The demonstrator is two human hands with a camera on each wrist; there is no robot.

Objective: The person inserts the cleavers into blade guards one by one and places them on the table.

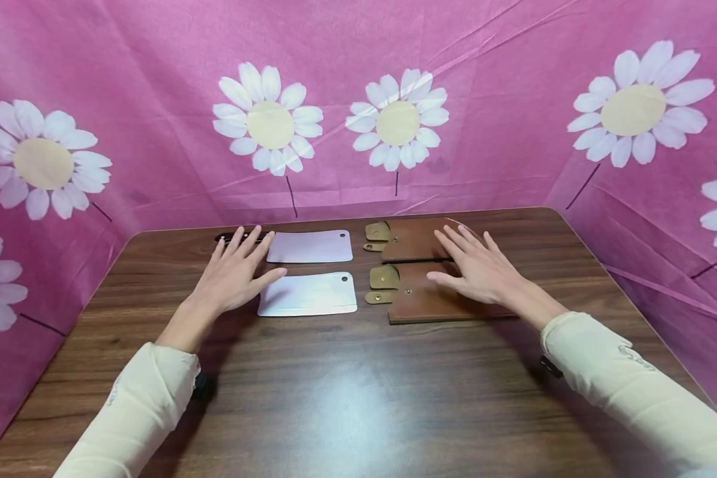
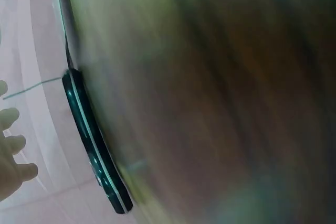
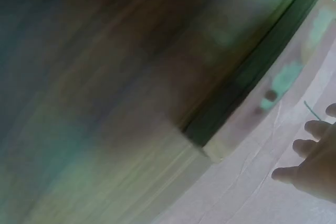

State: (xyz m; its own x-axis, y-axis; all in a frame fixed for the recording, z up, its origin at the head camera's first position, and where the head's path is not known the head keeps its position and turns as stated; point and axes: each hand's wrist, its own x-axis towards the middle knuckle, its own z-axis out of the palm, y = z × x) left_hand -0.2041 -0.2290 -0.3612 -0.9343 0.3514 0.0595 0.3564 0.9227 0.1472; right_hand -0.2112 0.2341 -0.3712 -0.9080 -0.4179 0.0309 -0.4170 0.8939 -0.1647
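Observation:
Two cleavers lie flat in the head view: the far cleaver [image 1: 311, 246] and the near cleaver [image 1: 307, 294], blades pointing right. My left hand [image 1: 233, 272], fingers spread, is over their handle ends and hides most of the handles. A black riveted handle [image 2: 97, 142] shows in the left wrist view. To the right are two brown leather sheaths with olive snap straps, the far sheath [image 1: 415, 239] and the near sheath [image 1: 424, 299]. Above their right part is my right hand [image 1: 480, 269], fingers spread and holding nothing. Whether either hand touches anything is unclear.
All of it lies on a dark wood-grain table [image 1: 311, 385], toward its far edge. A pink cloth [image 1: 358, 40] printed with large white daisies hangs behind the table and along both sides.

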